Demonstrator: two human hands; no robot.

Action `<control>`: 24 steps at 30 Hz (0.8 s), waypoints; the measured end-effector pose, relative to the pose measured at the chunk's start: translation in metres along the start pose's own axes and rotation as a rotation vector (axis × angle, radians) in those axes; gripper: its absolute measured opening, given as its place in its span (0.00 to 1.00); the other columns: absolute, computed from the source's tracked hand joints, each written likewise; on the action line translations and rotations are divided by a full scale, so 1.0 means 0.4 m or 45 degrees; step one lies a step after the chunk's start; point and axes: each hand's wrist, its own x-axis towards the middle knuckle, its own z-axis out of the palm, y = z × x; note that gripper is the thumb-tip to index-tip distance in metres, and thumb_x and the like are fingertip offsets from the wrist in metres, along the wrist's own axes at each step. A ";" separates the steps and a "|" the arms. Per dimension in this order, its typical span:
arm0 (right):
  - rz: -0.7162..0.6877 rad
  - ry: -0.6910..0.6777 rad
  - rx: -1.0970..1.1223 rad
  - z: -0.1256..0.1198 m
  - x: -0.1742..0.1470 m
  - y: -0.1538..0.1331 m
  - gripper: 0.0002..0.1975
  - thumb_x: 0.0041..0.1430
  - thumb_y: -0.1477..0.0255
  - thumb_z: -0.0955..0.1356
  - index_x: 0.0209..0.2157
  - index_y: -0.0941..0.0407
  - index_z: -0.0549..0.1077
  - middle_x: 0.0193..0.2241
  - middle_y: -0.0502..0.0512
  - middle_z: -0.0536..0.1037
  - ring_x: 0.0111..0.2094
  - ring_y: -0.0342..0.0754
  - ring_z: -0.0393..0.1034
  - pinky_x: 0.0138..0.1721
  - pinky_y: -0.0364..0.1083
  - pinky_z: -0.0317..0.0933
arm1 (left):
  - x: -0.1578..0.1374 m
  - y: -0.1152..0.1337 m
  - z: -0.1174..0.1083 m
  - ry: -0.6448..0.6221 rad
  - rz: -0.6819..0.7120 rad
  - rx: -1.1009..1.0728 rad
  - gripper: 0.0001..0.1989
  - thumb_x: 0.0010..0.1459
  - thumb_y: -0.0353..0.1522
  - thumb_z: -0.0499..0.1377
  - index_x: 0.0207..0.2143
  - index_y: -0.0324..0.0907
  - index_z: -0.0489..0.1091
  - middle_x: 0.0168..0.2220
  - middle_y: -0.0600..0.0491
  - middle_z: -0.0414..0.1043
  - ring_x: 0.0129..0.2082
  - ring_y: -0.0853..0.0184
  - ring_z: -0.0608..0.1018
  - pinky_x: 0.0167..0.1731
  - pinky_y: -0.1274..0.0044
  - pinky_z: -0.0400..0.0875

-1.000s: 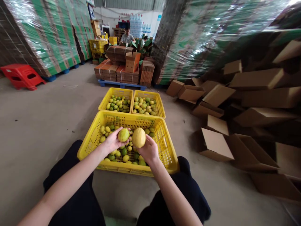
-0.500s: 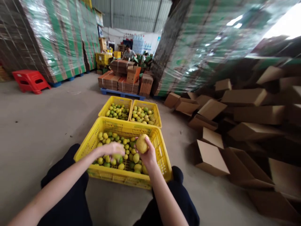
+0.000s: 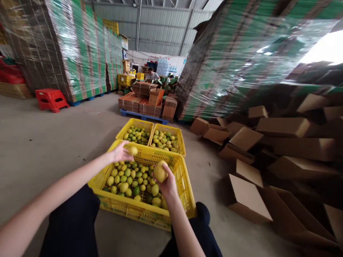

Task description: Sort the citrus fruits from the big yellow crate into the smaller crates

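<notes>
My right hand is closed around a large yellow lemon, held up over the right half of the big yellow crate. Above that crate's far left rim, my left hand reaches forward with a smaller yellow lemon at its fingertips. The grip there is loose, and part of the fingers is hidden. Yellow and green lemons lie loose in the big crate below both hands. Two smaller yellow crates stand behind it: the left one holds greenish and yellow lemons, the right one mostly yellow ones.
Empty cardboard boxes lie heaped on the right. Flattened cartons sit on a blue pallet ahead, with a person behind. Wrapped stacks rise on both sides. A red stool stands at left.
My left hand has moved from low over the big crate up to its far left rim, with a lemon. My right hand still holds the large lemon. The view has tilted up slightly.
</notes>
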 end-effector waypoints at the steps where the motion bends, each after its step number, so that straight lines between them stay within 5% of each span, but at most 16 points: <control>1: -0.003 0.007 -0.008 -0.002 0.001 0.001 0.23 0.37 0.61 0.76 0.34 0.57 0.72 0.26 0.52 0.80 0.20 0.46 0.72 0.16 0.41 0.57 | 0.020 0.042 -0.019 0.129 0.058 -0.183 0.23 0.64 0.44 0.47 0.42 0.32 0.68 0.28 0.43 0.76 0.27 0.62 0.82 0.21 0.79 0.76; 3: -0.006 0.029 -0.031 -0.007 0.004 0.004 0.23 0.38 0.61 0.76 0.35 0.57 0.71 0.27 0.52 0.80 0.20 0.46 0.72 0.17 0.41 0.58 | 0.042 0.056 -0.038 0.331 0.130 -0.399 0.19 0.65 0.38 0.47 0.46 0.31 0.66 0.28 0.44 0.75 0.27 0.64 0.82 0.20 0.80 0.75; 6: -0.010 0.055 -0.099 -0.015 0.016 0.023 0.23 0.38 0.60 0.75 0.35 0.56 0.70 0.27 0.51 0.79 0.21 0.46 0.71 0.18 0.41 0.59 | 0.044 -0.059 -0.019 0.428 0.123 -0.391 0.12 0.62 0.27 0.49 0.43 0.31 0.67 0.23 0.49 0.73 0.19 0.69 0.77 0.18 0.83 0.69; 9: -0.064 0.053 -0.262 -0.018 0.027 0.084 0.22 0.40 0.59 0.74 0.37 0.54 0.69 0.29 0.49 0.77 0.25 0.46 0.71 0.19 0.41 0.60 | 0.034 -0.182 0.017 0.466 0.165 -0.328 0.08 0.60 0.27 0.51 0.38 0.36 0.70 0.21 0.54 0.71 0.18 0.72 0.75 0.20 0.84 0.68; 11: -0.003 -0.005 -0.464 -0.020 0.022 0.156 0.22 0.42 0.59 0.73 0.39 0.52 0.68 0.31 0.48 0.76 0.27 0.45 0.71 0.20 0.40 0.61 | 0.027 -0.210 0.023 0.448 0.284 -0.216 0.06 0.58 0.29 0.55 0.35 0.39 0.71 0.24 0.56 0.73 0.20 0.73 0.76 0.26 0.83 0.70; 15: 0.487 -0.253 -0.755 -0.039 -0.049 0.341 0.18 0.38 0.60 0.70 0.33 0.52 0.70 0.22 0.47 0.73 0.20 0.45 0.69 0.16 0.41 0.60 | 0.015 -0.185 -0.014 0.383 0.672 0.573 0.06 0.57 0.31 0.57 0.33 0.42 0.73 0.31 0.53 0.78 0.29 0.67 0.79 0.36 0.77 0.71; 19: 1.207 -0.661 -1.011 -0.072 -0.143 0.456 0.06 0.33 0.64 0.68 0.16 0.50 0.69 0.14 0.45 0.72 0.12 0.48 0.66 0.13 0.47 0.60 | -0.011 -0.178 -0.047 0.414 0.745 1.202 0.12 0.62 0.34 0.51 0.36 0.42 0.74 0.36 0.47 0.80 0.36 0.60 0.80 0.37 0.72 0.70; 21: 1.415 -0.757 -1.122 -0.080 -0.152 0.441 0.05 0.30 0.66 0.69 0.13 0.50 0.68 0.13 0.46 0.73 0.11 0.52 0.66 0.12 0.50 0.60 | -0.031 -0.188 -0.050 0.439 0.812 1.298 0.13 0.63 0.34 0.49 0.39 0.42 0.73 0.37 0.47 0.79 0.36 0.60 0.80 0.35 0.73 0.69; 24: 1.091 -0.583 -1.047 -0.065 -0.074 0.310 0.07 0.33 0.64 0.71 0.18 0.50 0.70 0.15 0.50 0.75 0.14 0.53 0.69 0.13 0.48 0.60 | -0.066 -0.204 -0.045 0.343 0.905 1.310 0.13 0.64 0.33 0.49 0.40 0.44 0.73 0.38 0.49 0.80 0.35 0.64 0.80 0.35 0.76 0.69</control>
